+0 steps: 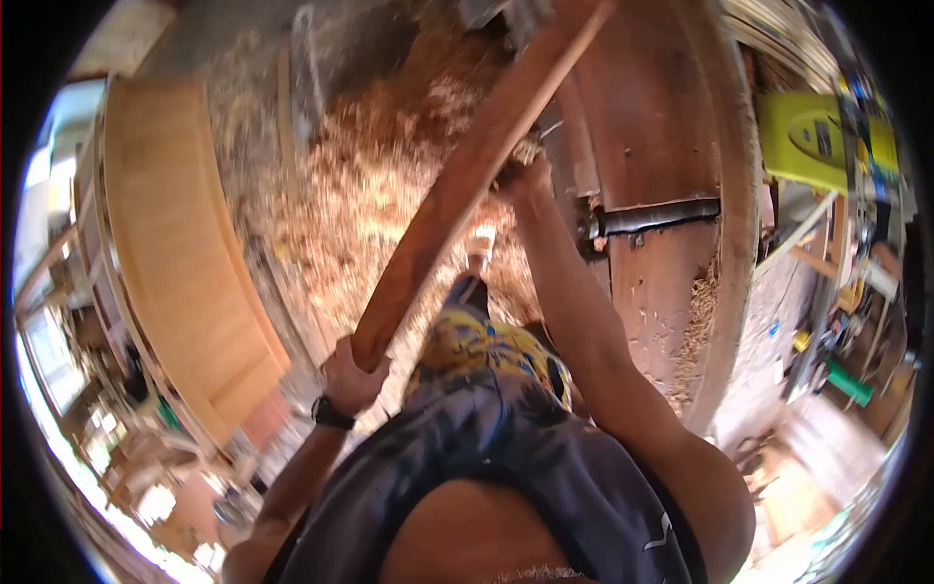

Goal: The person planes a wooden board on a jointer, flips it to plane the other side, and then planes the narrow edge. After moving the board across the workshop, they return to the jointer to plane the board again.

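A long, reddish-brown wooden plank (438, 214) slants across the view, from low left of centre up to the top right. My left hand (355, 378), with a dark band on its wrist, is wrapped round the plank's near end. Farther along, my right hand (525, 180) is closed at the plank's right edge, its fingertips partly hidden and blurred. Curled wood shavings (526, 151) show just above that hand. To its right lies a brown jointer bed (666, 302) with a dark cutter cylinder (662, 216) set across it.
Wood shavings (360, 195) cover the floor beneath the plank. A panelled wooden door (175, 234) leans at the left. On the far right are a lime-green case (803, 141), a green cylinder (849, 383) and cluttered shelving. My foot (481, 243) stands among the shavings.
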